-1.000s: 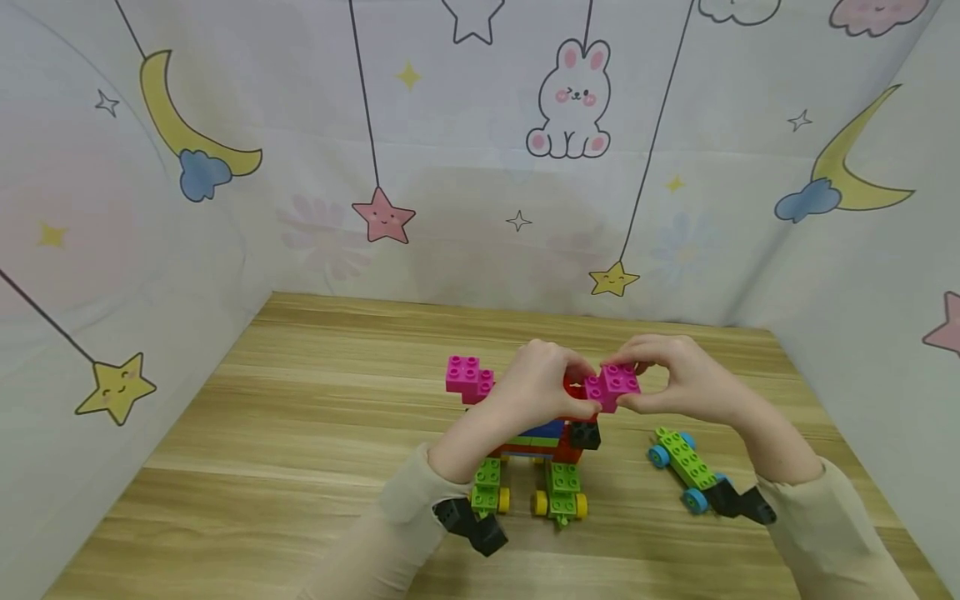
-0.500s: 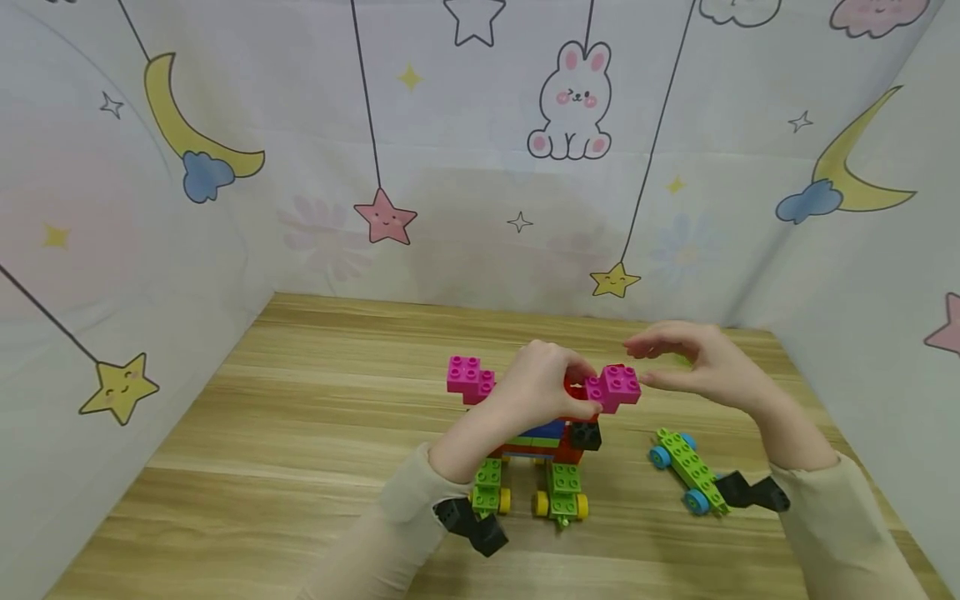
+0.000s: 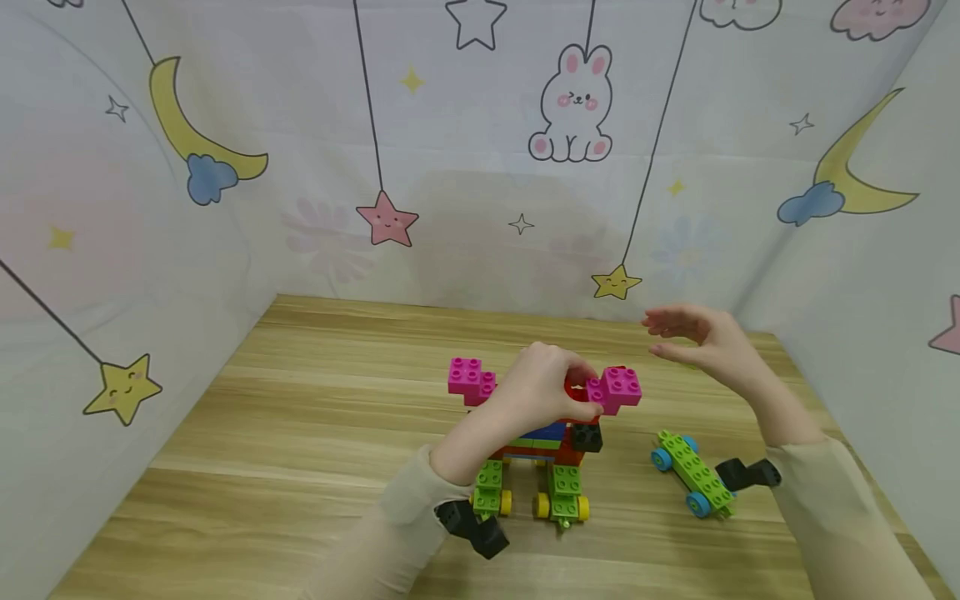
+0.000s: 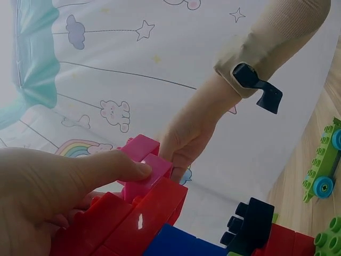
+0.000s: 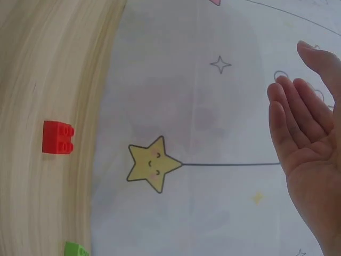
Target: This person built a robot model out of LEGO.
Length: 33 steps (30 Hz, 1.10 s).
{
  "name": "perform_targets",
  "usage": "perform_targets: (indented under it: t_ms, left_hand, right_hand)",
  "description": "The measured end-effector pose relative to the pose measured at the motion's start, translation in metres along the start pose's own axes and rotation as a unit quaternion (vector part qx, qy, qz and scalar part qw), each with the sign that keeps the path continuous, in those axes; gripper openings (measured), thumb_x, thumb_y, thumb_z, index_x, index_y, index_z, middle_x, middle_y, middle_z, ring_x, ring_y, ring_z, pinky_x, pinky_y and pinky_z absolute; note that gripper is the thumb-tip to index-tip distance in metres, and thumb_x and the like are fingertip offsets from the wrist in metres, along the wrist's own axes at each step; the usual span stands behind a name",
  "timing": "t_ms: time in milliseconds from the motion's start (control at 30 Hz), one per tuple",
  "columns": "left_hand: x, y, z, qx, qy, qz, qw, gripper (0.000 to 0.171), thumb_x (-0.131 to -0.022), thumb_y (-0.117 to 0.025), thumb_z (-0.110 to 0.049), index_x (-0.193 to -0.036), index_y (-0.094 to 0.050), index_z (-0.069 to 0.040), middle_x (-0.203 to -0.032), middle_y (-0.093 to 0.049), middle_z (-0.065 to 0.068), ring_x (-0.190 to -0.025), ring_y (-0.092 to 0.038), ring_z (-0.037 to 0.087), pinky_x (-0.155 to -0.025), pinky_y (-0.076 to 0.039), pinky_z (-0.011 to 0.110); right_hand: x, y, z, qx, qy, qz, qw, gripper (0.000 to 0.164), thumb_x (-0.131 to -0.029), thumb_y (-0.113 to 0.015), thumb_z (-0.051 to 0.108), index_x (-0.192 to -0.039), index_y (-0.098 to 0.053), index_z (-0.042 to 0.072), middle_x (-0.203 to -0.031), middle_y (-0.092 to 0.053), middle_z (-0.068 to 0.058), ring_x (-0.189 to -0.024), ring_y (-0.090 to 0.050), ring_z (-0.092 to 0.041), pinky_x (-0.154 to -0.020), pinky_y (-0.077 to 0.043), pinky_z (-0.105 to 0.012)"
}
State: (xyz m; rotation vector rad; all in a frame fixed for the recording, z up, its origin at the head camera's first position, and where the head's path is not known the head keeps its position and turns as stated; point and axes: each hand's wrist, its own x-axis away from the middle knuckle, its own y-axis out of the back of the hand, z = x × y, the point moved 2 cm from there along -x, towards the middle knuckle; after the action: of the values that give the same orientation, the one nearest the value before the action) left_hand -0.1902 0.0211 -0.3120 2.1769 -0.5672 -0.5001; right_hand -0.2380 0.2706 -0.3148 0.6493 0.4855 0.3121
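Note:
A toy-brick model stands on the table, with red bricks [image 4: 133, 221], a blue layer [image 3: 547, 432], a black brick [image 3: 587, 437] and green wheeled bases [image 3: 566, 483] beneath. My left hand [image 3: 542, 382] grips its upper right part, where pink bricks [image 3: 621, 385] jut out. In the left wrist view the thumb presses on a pink brick [image 4: 146, 176]; the other fingers are mostly hidden. More pink bricks [image 3: 465, 377] stick out at the model's left. My right hand [image 3: 701, 337] hangs in the air right of the model, holding nothing, its fingers [image 5: 298, 112] loosely extended.
A loose green car base [image 3: 693, 471] with blue wheels sits on the table [image 3: 300, 400] to the right of the model. In the right wrist view a red brick [image 5: 57, 137] and a green brick [image 5: 75, 249] lie near the table's back edge. Printed fabric walls [image 3: 480, 258] enclose the table.
My right hand has let go of the pink bricks and moved up and to the right. My left hand keeps its grip on the model in the same place.

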Motion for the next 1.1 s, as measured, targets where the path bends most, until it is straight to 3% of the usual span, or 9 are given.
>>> perform_targets:
  t_ms: [300, 533, 633, 767, 867, 1000, 1100]
  left_hand:
    - [0.000, 0.000, 0.001, 0.001, -0.002, -0.001, 1.0000, 0.033, -0.082, -0.080, -0.027, -0.110, -0.075, -0.011, -0.100, -0.075, 0.000, -0.085, -0.065, 0.010, -0.070, -0.049, 0.014]
    - [0.000, 0.000, 0.000, -0.001, -0.001, -0.001, 1.0000, 0.034, -0.082, -0.080, -0.028, -0.111, -0.075, -0.011, -0.101, -0.075, 0.000, -0.086, -0.066, 0.010, -0.071, -0.049, 0.014]
    - [0.000, 0.000, 0.000, -0.006, 0.000, -0.001, 1.0000, 0.034, -0.082, -0.080, -0.028, -0.111, -0.075, -0.012, -0.102, -0.075, 0.000, -0.089, -0.066, 0.010, -0.073, -0.050, 0.014]
    - [0.001, 0.000, 0.000, -0.010, 0.003, -0.001, 0.9999, 0.036, -0.082, -0.080, -0.029, -0.112, -0.074, -0.012, -0.105, -0.075, 0.000, -0.092, -0.067, 0.011, -0.076, -0.051, 0.015]
    - [0.001, -0.001, 0.001, -0.010, 0.002, 0.000, 0.9999, 0.036, -0.082, -0.080, -0.029, -0.113, -0.074, -0.012, -0.106, -0.075, 0.000, -0.093, -0.067, 0.012, -0.077, -0.051, 0.015]
    - [0.001, 0.000, 0.000, -0.005, 0.003, 0.003, 1.0000, 0.036, -0.082, -0.080, -0.029, -0.113, -0.074, -0.012, -0.106, -0.075, 0.000, -0.092, -0.066, 0.011, -0.077, -0.051, 0.015]
    - [0.001, 0.000, 0.000, -0.001, 0.004, 0.002, 1.0000, 0.035, -0.082, -0.080, -0.028, -0.113, -0.074, -0.012, -0.105, -0.075, 0.000, -0.091, -0.066, 0.011, -0.076, -0.051, 0.014]
  right_hand:
    - [-0.013, -0.004, -0.034, 0.003, -0.055, -0.018, 0.998, 0.046, -0.087, -0.074, 0.009, -0.127, -0.057, -0.004, -0.110, -0.060, 0.020, -0.099, -0.058, 0.009, -0.086, -0.045, -0.005]
    - [-0.021, -0.009, -0.068, -0.004, -0.099, 0.003, 0.995, 0.048, -0.089, -0.072, 0.015, -0.130, -0.055, -0.003, -0.124, -0.061, -0.016, -0.099, -0.055, 0.010, -0.090, -0.044, -0.008]
    - [-0.023, -0.013, -0.084, -0.009, -0.124, 0.021, 0.992, 0.052, -0.090, -0.071, 0.014, -0.133, -0.052, -0.005, -0.129, -0.058, -0.024, -0.102, -0.055, 0.005, -0.093, -0.045, -0.012]
    - [-0.025, -0.019, -0.101, 0.000, -0.153, 0.048, 0.987, 0.056, -0.090, -0.072, 0.018, -0.136, -0.050, -0.005, -0.132, -0.056, -0.025, -0.114, -0.058, -0.018, -0.092, -0.046, -0.015]
    - [-0.025, -0.024, -0.110, 0.007, -0.161, 0.064, 0.985, 0.055, -0.090, -0.072, 0.018, -0.136, -0.050, -0.006, -0.132, -0.056, -0.026, -0.120, -0.055, -0.036, -0.097, -0.049, -0.027]
    - [-0.023, -0.030, -0.121, 0.005, -0.161, 0.085, 0.983, 0.056, -0.089, -0.072, 0.016, -0.136, -0.050, -0.007, -0.132, -0.056, -0.028, -0.124, -0.053, -0.042, -0.105, -0.044, -0.049]
    - [-0.024, -0.033, -0.128, 0.001, -0.154, 0.106, 0.982, 0.057, -0.089, -0.072, 0.017, -0.136, -0.050, -0.007, -0.133, -0.055, -0.029, -0.124, -0.052, -0.044, -0.106, -0.041, -0.054]
